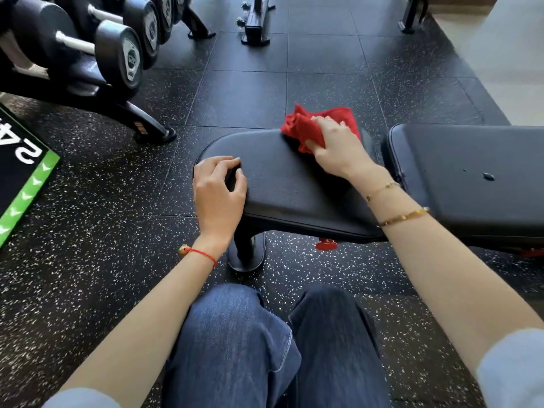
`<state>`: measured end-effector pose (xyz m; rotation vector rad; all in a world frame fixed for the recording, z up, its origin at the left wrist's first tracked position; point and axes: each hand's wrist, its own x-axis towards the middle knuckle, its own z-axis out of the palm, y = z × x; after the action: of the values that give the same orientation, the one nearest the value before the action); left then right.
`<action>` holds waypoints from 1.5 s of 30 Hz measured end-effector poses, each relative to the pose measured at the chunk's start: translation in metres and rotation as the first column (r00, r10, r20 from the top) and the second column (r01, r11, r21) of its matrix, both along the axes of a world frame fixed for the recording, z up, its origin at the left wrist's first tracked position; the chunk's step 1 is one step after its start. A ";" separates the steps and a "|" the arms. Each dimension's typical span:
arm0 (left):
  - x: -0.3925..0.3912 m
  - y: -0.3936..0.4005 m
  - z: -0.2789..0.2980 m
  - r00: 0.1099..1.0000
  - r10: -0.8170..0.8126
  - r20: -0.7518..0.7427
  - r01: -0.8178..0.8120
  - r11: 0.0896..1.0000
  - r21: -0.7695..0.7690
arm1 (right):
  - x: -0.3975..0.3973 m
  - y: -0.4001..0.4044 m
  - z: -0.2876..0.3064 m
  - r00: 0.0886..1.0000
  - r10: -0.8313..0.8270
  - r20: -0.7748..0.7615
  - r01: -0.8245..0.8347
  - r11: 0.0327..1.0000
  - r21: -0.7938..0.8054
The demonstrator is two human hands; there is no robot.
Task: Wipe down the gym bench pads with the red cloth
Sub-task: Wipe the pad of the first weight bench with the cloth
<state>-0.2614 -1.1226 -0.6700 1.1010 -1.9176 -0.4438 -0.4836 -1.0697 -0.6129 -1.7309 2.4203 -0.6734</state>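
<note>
A black padded seat pad (282,184) of a gym bench lies in front of me, with the longer back pad (471,184) to its right. My right hand (338,145) grips a crumpled red cloth (306,128) and presses it on the far right corner of the seat pad. My left hand (217,189) rests on the seat pad's left end, its fingers curled over the pad's edge.
A dumbbell rack (97,54) stands at the far left. A black and green board (20,172) lies on the speckled floor at left. The bench's foot (247,254) and a red knob (326,245) sit under the seat. Another machine's base (256,22) is farther back.
</note>
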 end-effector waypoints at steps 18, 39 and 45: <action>0.020 -0.005 0.002 0.997 0.071 -0.032 -0.069 0.997 0.037 | 0.059 -0.036 0.001 0.990 0.142 0.019 -0.143 0.989 0.036; 0.008 0.009 0.013 0.999 0.033 0.033 -0.034 0.999 0.026 | 0.068 0.060 -0.004 0.995 0.090 0.043 -0.091 0.996 0.021; -0.021 0.026 0.024 0.998 -0.059 0.029 0.058 0.998 0.030 | 0.084 0.117 -0.013 0.978 0.194 -0.079 -0.195 0.981 -0.002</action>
<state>-0.2825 -1.0965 -0.6463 1.0783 -1.9791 -0.4921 -0.3996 -0.9526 -0.6258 -1.9996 2.2571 -0.6042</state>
